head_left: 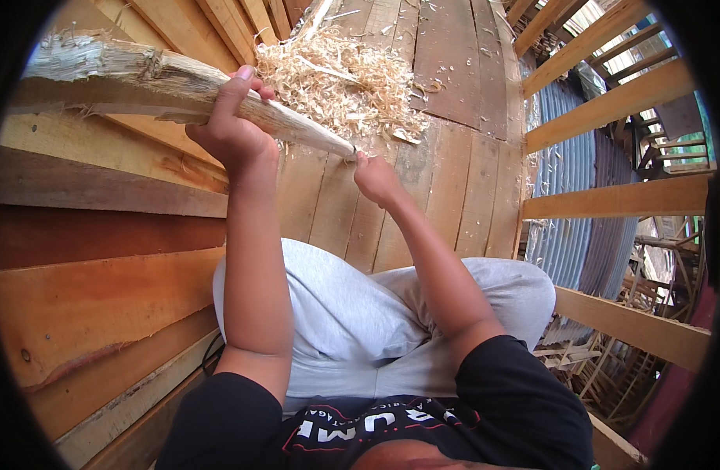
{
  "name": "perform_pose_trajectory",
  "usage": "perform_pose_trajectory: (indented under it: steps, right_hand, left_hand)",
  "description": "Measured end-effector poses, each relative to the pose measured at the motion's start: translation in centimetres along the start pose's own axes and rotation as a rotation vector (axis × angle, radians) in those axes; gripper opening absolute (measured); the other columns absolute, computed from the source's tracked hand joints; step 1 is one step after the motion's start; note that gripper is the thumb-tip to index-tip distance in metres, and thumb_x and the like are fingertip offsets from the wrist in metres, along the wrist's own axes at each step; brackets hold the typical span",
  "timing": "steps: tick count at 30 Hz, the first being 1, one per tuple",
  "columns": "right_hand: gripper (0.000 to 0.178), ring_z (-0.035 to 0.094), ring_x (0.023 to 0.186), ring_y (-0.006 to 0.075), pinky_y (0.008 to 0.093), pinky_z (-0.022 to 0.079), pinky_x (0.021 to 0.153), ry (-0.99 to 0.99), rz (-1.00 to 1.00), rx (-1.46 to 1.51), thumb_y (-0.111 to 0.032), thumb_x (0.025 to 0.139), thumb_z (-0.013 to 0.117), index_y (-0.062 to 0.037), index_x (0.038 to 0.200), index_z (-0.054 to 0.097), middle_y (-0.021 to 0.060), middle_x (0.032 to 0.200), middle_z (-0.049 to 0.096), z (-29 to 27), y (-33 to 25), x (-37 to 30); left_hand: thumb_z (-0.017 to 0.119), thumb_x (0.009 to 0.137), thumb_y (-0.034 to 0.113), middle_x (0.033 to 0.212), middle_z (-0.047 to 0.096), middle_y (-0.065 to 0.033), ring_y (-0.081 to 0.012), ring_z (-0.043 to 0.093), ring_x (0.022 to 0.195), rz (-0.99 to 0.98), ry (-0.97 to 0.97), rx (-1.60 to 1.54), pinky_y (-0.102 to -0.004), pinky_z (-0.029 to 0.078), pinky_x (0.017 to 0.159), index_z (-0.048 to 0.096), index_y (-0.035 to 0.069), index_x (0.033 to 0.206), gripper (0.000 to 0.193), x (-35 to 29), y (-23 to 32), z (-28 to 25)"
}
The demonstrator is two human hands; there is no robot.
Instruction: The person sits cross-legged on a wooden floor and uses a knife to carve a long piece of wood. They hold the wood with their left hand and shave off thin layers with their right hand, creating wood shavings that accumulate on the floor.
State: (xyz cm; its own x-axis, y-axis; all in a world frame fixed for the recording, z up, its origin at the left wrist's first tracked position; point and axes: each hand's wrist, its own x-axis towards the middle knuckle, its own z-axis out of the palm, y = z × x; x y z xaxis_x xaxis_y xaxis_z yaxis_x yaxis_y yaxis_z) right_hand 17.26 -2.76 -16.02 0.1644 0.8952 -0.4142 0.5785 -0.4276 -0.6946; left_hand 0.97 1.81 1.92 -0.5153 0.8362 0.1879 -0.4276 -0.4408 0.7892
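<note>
A long, roughly split piece of wood runs from the upper left toward the middle, thick and splintery at its far left and tapering to a pale, narrow end. My left hand is wrapped round it partway along, thumb on top. At the narrow end my right hand is closed, its fingers touching or right beside the tip. A small dark spot shows there; whether that hand grips the tip or a small tool is hidden. Curled wood shavings lie in a heap on the floor beyond both hands.
I sit on a plank floor with legs in grey trousers folded. A wall of stacked boards rises close on my left. To the right stands a slatted wooden railing, with corrugated metal sheets beyond and below.
</note>
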Motion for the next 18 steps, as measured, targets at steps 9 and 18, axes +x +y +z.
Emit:
perform_pose_trajectory:
  steps: [9, 18]
  right_hand:
    - [0.059, 0.052, 0.046, 0.0242, 0.0415, 0.046, 0.050, -0.104, -0.219, 0.181, -0.043, 0.102, 0.033, 0.0049, 0.073, 0.050, 0.0120, 0.057, 0.051, -2.1, -6.4, -5.2]
    - [0.057, 0.062, 0.093, 0.0498, 0.0497, 0.048, 0.086, -0.125, 0.020, -0.016, -0.034, 0.101, 0.035, 0.0167, 0.094, 0.061, 0.0355, 0.090, 0.064, -2.3, -4.9, -4.6]
  left_hand:
    - [0.068, 0.071, 0.002, 0.070, 0.053, -0.0117, -0.0236, 0.056, 0.059, 0.028, -0.024, -0.009, -0.0353, 0.049, 0.055, 0.050, -0.005, 0.096, 0.032, -0.1, 0.2, -0.6]
    - [0.068, 0.069, -0.005, 0.075, 0.056, -0.0111, -0.0196, 0.057, 0.060, -0.020, -0.014, -0.086, -0.0333, 0.048, 0.049, 0.055, -0.003, 0.088, 0.022, 0.6, 0.2, -0.9]
